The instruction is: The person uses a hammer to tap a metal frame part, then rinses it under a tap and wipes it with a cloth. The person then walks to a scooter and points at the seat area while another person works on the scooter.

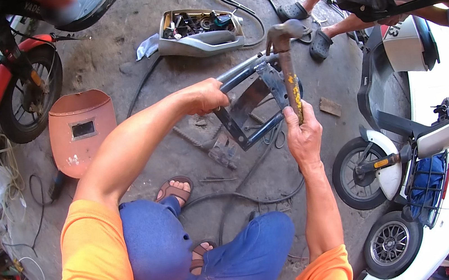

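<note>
My left hand (204, 96) is closed on a dark metal frame (263, 132) of square tubes, which has a plate (247, 100) within it and a scuffed grey flange (274, 85) on its right. A bare metal tube (235, 69) runs along its top. My right hand (304, 132) grips a hammer (289, 75) by its worn, yellow-marked handle, holding it upright along the frame's right side, with the head above the frame. The hammer hides part of the flange; whether it touches the metal I cannot tell.
A pink welding mask (87, 152) lies at left beside a red scooter (5, 89). An open grey casing (198, 47) with small parts is at the back. A person in clogs (320, 47) stands at back right. White scooters (434, 138) are at right; cables (221, 202) snake around my feet.
</note>
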Tool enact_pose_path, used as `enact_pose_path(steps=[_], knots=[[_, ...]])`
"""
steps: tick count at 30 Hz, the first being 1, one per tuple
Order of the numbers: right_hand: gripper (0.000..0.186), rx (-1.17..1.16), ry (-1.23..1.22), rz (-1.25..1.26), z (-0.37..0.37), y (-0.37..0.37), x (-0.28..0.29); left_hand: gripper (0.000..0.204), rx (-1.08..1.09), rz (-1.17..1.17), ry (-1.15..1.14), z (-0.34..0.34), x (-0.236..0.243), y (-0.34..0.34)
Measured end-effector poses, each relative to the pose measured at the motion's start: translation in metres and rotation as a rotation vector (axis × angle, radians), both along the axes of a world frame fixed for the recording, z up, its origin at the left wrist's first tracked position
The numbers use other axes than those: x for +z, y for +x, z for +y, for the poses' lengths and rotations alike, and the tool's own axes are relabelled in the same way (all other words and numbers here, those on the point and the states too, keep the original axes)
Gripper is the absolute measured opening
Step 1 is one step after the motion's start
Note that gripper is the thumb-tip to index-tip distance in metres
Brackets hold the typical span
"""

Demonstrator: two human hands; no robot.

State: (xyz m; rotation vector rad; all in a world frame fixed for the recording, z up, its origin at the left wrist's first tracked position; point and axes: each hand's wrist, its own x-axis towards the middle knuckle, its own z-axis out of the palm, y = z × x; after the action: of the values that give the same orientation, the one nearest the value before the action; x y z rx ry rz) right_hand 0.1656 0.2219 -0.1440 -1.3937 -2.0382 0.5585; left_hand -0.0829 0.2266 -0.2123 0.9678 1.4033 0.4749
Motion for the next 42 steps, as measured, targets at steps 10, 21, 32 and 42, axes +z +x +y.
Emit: enact_pose_path(steps=[10, 21, 32, 42], knots=[[0.030, 0.013, -0.027, -0.003, -0.008, 0.000, -0.006, 0.007, 0.042, 0.013, 0.009, -0.002, 0.003, 0.006], [0.027, -0.061, 0.012, 0.077, -0.011, 0.002, -0.007, 0.007, 0.030, 0.053, 0.033, -0.006, 0.008, 0.010], [0.029, -0.048, 0.012, -0.091, -0.010, 0.010, -0.017, 0.009, 0.019, 0.067, 0.055, -0.007, 0.009, 0.011], [0.030, -0.006, 0.090, -0.062, -0.002, 0.009, -0.021, 0.009, 0.006, 0.060, 0.053, -0.008, 0.008, 0.010]])
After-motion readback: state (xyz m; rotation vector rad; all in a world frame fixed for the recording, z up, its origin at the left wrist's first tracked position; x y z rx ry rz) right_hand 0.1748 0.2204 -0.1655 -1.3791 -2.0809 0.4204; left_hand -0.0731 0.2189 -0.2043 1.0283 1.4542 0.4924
